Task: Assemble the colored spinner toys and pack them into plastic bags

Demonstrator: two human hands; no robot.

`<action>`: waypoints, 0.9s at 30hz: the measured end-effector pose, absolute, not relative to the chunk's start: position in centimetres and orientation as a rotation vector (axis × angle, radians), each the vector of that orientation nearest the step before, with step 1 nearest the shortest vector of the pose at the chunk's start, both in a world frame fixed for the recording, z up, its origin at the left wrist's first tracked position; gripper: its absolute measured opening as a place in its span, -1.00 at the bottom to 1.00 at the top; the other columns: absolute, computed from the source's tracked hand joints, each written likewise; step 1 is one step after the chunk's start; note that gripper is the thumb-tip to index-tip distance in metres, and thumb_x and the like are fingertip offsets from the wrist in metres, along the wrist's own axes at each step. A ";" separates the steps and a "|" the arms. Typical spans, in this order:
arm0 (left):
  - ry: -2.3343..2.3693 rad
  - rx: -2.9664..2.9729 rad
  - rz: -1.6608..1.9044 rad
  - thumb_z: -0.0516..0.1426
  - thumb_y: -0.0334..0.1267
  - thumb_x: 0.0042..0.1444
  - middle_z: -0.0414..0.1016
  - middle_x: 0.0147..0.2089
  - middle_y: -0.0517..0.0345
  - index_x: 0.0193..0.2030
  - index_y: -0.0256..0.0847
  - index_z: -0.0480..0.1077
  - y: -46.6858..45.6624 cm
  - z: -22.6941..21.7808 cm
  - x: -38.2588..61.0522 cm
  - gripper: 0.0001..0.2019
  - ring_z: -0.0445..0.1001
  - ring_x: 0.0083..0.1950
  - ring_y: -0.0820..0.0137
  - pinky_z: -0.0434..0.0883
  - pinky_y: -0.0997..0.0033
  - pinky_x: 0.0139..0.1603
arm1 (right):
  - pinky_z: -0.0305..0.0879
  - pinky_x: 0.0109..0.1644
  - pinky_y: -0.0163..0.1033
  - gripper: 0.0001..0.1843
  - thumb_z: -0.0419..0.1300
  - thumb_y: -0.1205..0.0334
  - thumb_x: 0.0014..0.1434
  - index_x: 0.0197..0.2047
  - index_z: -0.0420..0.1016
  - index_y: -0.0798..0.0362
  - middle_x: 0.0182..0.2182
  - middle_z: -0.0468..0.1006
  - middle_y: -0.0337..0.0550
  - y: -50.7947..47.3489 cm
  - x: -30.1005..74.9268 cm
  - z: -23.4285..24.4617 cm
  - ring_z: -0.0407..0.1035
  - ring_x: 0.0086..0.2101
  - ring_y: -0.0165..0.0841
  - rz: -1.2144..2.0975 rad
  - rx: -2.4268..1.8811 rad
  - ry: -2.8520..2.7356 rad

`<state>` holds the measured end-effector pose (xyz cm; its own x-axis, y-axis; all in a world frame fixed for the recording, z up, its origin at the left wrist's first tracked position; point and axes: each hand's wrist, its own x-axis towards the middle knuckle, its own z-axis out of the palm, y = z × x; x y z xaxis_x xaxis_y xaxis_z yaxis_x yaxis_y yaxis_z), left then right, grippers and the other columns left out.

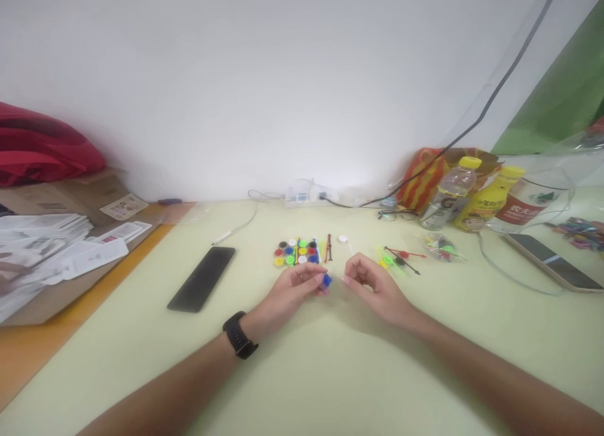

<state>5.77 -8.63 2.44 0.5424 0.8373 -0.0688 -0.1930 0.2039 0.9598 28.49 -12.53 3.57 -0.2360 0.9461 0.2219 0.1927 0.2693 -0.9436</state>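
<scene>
My left hand, with a black watch on its wrist, pinches a small blue plastic piece at its fingertips. My right hand lies just right of it with fingers curled; whether it holds anything is hidden. Both rest on the pale yellow table. Just beyond the hands sits a cluster of small round coloured pieces with a few thin sticks beside them. More coloured sticks lie to the right.
A black phone lies at the left. Bottles and a bag stand at the back right, with glasses, a power strip and a second phone. Papers and boxes pile up at the far left.
</scene>
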 end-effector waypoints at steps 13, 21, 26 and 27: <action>0.657 0.961 0.788 0.39 -0.19 0.17 0.55 -0.08 0.06 -0.02 -0.21 0.58 -8.4 2.8 5.5 -0.72 0.54 -0.14 0.39 0.41 0.32 0.08 | -0.02 -0.44 -0.32 -0.77 0.13 0.27 0.19 -0.05 0.30 -0.01 -0.53 0.16 -0.41 -12.3 29.0 3.6 0.03 -0.53 -0.44 1.208 -1.038 -1.445; 0.666 0.963 0.766 0.41 -0.19 0.14 0.52 -0.16 0.07 -0.04 -0.23 0.57 -8.7 3.2 5.7 -0.70 0.52 -0.17 0.38 0.41 0.35 -0.02 | 0.08 -0.39 -0.27 -0.61 0.08 0.36 0.02 -0.04 0.30 -0.01 -0.54 0.27 -0.40 -12.1 29.3 3.7 0.11 -0.52 -0.41 1.406 -0.892 -1.302; 0.651 1.005 0.742 0.39 -0.17 0.17 0.49 -0.14 0.07 -0.02 -0.22 0.56 -8.7 3.1 5.6 -0.71 0.51 -0.18 0.38 0.41 0.34 -0.05 | -0.08 -0.44 -0.28 -0.59 0.09 0.36 -0.04 -0.06 0.29 -0.02 -0.56 0.23 -0.40 -12.2 29.2 4.2 -0.01 -0.54 -0.43 1.476 -0.891 -1.244; 0.644 1.019 0.738 0.38 -0.17 0.18 0.49 -0.13 0.06 -0.02 -0.22 0.56 -8.7 3.1 5.6 -0.71 0.50 -0.19 0.38 0.41 0.34 -0.05 | -0.12 -0.45 -0.27 -0.59 0.10 0.36 -0.05 -0.06 0.29 -0.02 -0.56 0.22 -0.41 -12.3 29.2 4.3 -0.04 -0.55 -0.44 1.490 -0.885 -1.235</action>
<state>5.63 -8.68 3.06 0.5952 0.7926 -0.1324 -0.2392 0.3320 0.9124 29.22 -12.26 4.30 -0.2641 0.9633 0.0474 -0.2250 -0.0137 -0.9743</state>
